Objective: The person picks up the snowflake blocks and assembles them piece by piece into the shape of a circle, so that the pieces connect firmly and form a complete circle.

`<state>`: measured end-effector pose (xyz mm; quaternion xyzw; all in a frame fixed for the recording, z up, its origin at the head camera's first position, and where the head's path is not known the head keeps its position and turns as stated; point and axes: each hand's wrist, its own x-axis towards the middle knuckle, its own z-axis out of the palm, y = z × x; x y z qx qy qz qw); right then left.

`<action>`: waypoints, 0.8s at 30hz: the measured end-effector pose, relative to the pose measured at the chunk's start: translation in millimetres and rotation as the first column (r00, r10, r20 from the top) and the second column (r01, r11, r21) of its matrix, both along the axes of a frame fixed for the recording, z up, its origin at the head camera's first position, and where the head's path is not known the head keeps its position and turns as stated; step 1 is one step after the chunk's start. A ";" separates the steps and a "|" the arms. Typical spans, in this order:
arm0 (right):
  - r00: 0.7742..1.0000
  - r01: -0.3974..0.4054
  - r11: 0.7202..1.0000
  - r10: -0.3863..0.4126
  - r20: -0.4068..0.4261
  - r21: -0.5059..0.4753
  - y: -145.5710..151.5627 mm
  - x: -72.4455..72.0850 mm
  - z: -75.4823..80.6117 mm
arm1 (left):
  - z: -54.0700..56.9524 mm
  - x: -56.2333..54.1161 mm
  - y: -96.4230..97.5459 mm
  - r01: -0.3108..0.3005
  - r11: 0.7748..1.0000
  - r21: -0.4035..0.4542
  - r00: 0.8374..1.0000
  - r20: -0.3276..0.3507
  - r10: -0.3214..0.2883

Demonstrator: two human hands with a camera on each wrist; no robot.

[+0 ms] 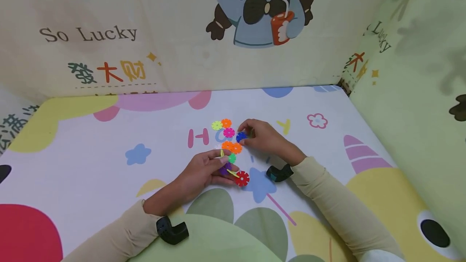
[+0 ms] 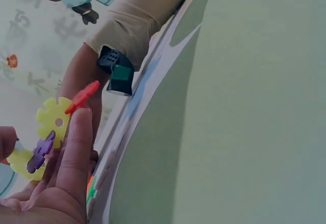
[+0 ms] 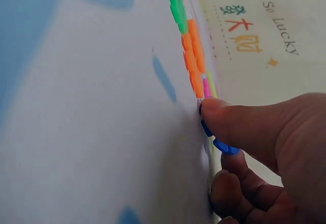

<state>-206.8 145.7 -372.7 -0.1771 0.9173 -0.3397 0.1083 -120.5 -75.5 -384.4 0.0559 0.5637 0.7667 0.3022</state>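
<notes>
My left hand holds a short chain of joined snowflake discs between thumb and fingers. In the chain are a purple disc, a yellow disc and a red disc at the near end; another yellow disc sits by the thumb. My right hand pinches a blue snowflake disc low over the table, its thumb on top. In the right wrist view the blue disc shows partly under the thumb; whether it is one disc or two I cannot tell.
Between the hands lie loose discs on the printed tabletop: orange discs, a green disc, a pink disc, a yellow-green disc and another orange disc. A printed cloth wall stands behind.
</notes>
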 end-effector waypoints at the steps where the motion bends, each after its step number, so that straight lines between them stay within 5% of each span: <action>1: 1.000 0.005 1.000 -0.005 -0.003 0.002 0.7 -0.2 -0.3 | -0.5 0.0 0.2 0.010 1.000 0.012 1.000 -0.003 -0.010; 13: 1.000 -0.020 1.000 0.020 -0.006 0.011 6.6 -3.0 3.5 | -4.7 0.7 1.9 0.003 0.999 -0.042 1.000 0.001 -0.003; 24: 0.996 0.033 0.990 -0.044 -0.079 -0.135 3.3 0.8 7.8 | -6.7 0.5 -0.5 0.057 0.994 -0.089 0.996 -0.059 -0.062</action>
